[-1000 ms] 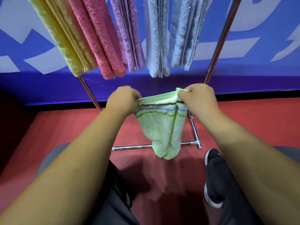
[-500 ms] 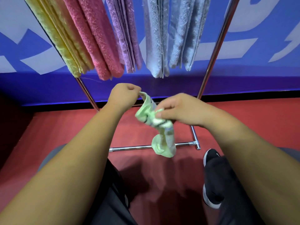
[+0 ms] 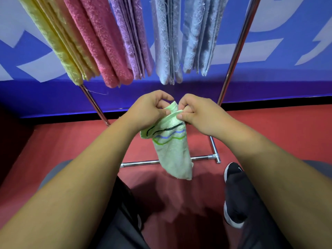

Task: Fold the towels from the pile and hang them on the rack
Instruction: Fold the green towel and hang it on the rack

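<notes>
I see left hand [image 3: 147, 110] and right hand [image 3: 195, 112] pinching the green towel [image 3: 172, 151] at its top edge; rack [image 3: 233, 51] stands beyond, hung with towels.

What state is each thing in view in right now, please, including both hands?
green towel: partly folded, hanging in the air, top edge pinched by both hands
left hand: pinching the towel's top edge
right hand: pinching the same edge
yellow towel: folded, hanging on the rack
pink towel: folded, hanging
purple towel: folded, hanging
grey-blue towel: folded, hanging
light blue towel: folded, hanging
rack: upright on the floor
</notes>
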A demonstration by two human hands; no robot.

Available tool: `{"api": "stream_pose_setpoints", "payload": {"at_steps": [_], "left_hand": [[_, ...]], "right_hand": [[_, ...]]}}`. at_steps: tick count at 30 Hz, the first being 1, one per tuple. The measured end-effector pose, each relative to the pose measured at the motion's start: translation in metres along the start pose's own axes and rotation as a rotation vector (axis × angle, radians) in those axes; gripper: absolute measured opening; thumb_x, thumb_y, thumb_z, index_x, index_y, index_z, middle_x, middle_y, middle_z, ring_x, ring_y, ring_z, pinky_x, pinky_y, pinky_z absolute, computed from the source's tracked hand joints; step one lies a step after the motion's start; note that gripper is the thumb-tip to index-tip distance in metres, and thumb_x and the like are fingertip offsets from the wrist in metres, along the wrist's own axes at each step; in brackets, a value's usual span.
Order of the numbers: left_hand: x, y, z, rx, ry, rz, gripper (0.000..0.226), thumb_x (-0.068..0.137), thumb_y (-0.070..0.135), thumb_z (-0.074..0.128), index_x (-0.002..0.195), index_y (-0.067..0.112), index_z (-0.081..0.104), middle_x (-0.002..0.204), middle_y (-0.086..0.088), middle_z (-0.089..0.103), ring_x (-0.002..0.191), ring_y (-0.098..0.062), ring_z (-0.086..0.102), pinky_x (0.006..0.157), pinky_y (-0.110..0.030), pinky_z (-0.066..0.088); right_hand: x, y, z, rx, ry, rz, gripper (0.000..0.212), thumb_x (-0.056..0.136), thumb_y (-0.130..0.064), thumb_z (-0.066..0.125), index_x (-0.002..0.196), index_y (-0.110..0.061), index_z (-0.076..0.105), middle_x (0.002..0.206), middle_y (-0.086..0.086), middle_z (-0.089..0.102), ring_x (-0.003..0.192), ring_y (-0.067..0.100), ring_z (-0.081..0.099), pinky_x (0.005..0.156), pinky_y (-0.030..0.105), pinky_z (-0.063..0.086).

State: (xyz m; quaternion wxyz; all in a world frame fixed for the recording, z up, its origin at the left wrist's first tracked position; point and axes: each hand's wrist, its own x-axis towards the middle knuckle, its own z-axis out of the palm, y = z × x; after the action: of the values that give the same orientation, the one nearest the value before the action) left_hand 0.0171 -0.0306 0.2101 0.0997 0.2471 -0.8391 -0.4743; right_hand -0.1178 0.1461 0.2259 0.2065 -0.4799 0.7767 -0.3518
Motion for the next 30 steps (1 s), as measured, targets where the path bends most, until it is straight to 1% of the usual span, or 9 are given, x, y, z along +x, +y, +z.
{"api": "stream_pose_setpoints", "payload": {"at_steps": [5,7,12,15,19,22,26,28,30], "left_hand": [[-0.004,0.004,0.004,-0.045,-0.075,0.024,0.023,0.095,0.0,0.073,0.109,0.018,0.074,0.099,-0.005,0.082,0.081,-0.01,0.068,0.08,-0.035,0.055],[-0.004,0.004,0.005,-0.091,-0.106,0.018,0.022,0.094,0.0,0.075,0.108,0.017,0.075,0.1,-0.007,0.082,0.083,-0.011,0.069,0.082,-0.035,0.055],[-0.005,0.005,0.007,-0.149,-0.17,0.032,0.026,0.094,-0.005,0.071,0.11,0.015,0.075,0.105,-0.012,0.082,0.094,-0.017,0.073,0.096,-0.046,0.058],[-0.007,0.008,0.007,-0.17,-0.196,0.037,0.026,0.096,-0.008,0.068,0.115,0.008,0.072,0.107,-0.013,0.082,0.096,-0.016,0.073,0.097,-0.044,0.058],[-0.009,0.012,0.007,-0.213,-0.209,0.049,0.021,0.103,-0.001,0.059,0.117,0.006,0.073,0.105,-0.024,0.078,0.089,-0.021,0.067,0.085,-0.038,0.053],[-0.01,0.012,0.002,-0.28,-0.202,0.057,0.016,0.105,0.004,0.061,0.114,0.001,0.073,0.103,-0.034,0.073,0.087,-0.027,0.063,0.082,-0.041,0.052],[-0.01,0.014,-0.003,-0.359,-0.224,0.035,0.016,0.098,0.003,0.073,0.113,0.003,0.072,0.089,-0.012,0.071,0.077,-0.019,0.063,0.071,-0.026,0.052],[-0.01,0.014,-0.002,-0.375,-0.241,0.025,0.022,0.098,0.004,0.072,0.119,0.009,0.074,0.093,-0.006,0.075,0.082,-0.016,0.066,0.075,-0.025,0.053],[-0.01,0.014,0.0,-0.365,-0.238,0.029,0.02,0.099,0.007,0.073,0.118,0.013,0.078,0.099,-0.008,0.077,0.09,-0.02,0.065,0.083,-0.034,0.052]], "right_hand": [[0.005,0.004,0.001,0.143,0.103,0.126,0.012,0.09,-0.012,0.083,0.088,-0.02,0.074,0.072,0.0,0.075,0.062,0.01,0.071,0.066,0.029,0.064],[0.006,0.005,0.001,0.179,0.109,0.158,0.012,0.091,-0.01,0.083,0.088,-0.018,0.075,0.074,0.002,0.077,0.063,0.015,0.076,0.064,0.03,0.066],[0.009,0.013,0.003,0.128,0.124,0.192,0.011,0.087,-0.018,0.087,0.084,-0.018,0.076,0.071,0.002,0.079,0.069,0.027,0.08,0.078,0.045,0.068],[0.008,0.015,0.002,0.129,0.124,0.206,0.013,0.086,-0.02,0.088,0.082,-0.018,0.076,0.07,0.002,0.078,0.07,0.028,0.08,0.08,0.05,0.068],[0.007,0.016,-0.001,0.101,0.133,0.204,0.02,0.083,-0.026,0.092,0.08,-0.018,0.074,0.069,0.001,0.077,0.062,0.018,0.075,0.076,0.046,0.067],[0.005,0.014,-0.005,0.058,0.14,0.187,0.029,0.076,-0.037,0.096,0.08,-0.019,0.073,0.069,-0.003,0.075,0.056,0.005,0.063,0.065,0.032,0.058],[0.0,0.007,-0.012,0.077,0.12,0.171,0.037,0.074,-0.042,0.097,0.08,-0.017,0.071,0.061,-0.01,0.067,0.048,-0.002,0.054,0.049,0.012,0.039],[0.0,0.005,-0.013,0.097,0.099,0.187,0.04,0.074,-0.043,0.097,0.077,-0.015,0.068,0.056,-0.011,0.065,0.045,-0.001,0.051,0.046,0.012,0.037],[0.0,0.005,-0.013,0.137,0.069,0.199,0.041,0.077,-0.043,0.095,0.074,-0.016,0.066,0.058,-0.005,0.068,0.046,0.004,0.054,0.047,0.018,0.041]]}}
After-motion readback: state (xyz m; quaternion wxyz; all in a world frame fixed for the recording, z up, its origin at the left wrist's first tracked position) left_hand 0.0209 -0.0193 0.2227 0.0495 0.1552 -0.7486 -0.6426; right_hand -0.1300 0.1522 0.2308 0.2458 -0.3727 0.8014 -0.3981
